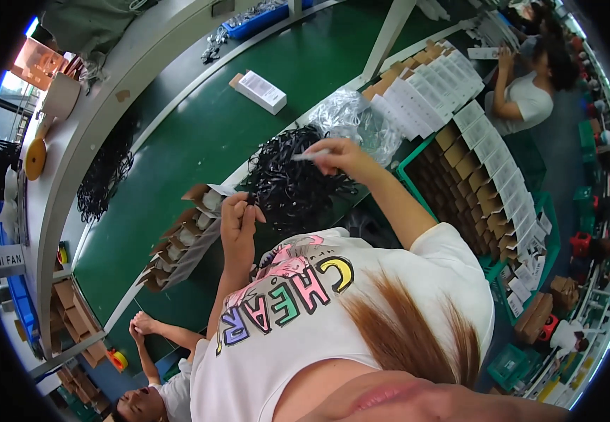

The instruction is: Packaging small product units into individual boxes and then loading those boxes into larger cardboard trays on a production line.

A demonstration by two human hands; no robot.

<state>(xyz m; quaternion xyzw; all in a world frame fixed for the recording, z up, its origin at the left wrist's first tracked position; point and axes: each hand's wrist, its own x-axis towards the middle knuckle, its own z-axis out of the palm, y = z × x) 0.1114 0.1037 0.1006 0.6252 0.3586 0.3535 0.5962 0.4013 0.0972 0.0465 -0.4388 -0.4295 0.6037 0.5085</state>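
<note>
A tangled heap of black cords (pixel 287 176) lies in front of me at the belt's near edge. Over its right part my right hand (pixel 344 158) is closed around a thin, whitish, see-through strip (pixel 310 155), perhaps a folded plastic bag. My left hand (pixel 239 221) is at the heap's left side, its fingers pinched together. A small dark bit shows at those fingertips, but I cannot make out what it is. Beyond my right hand lies a pile of clear plastic bags (pixel 361 119). Left of my left hand stands a row of opened boxes (pixel 185 243) with white items inside.
A green belt (pixel 178 141) runs across, bearing a closed white box (pixel 261 91) and another black cord bundle (pixel 108 169). White boxes (pixel 424 91) line up at the right, above a green crate (pixel 407 169) packed with open boxes. Co-workers sit at far right and lower left.
</note>
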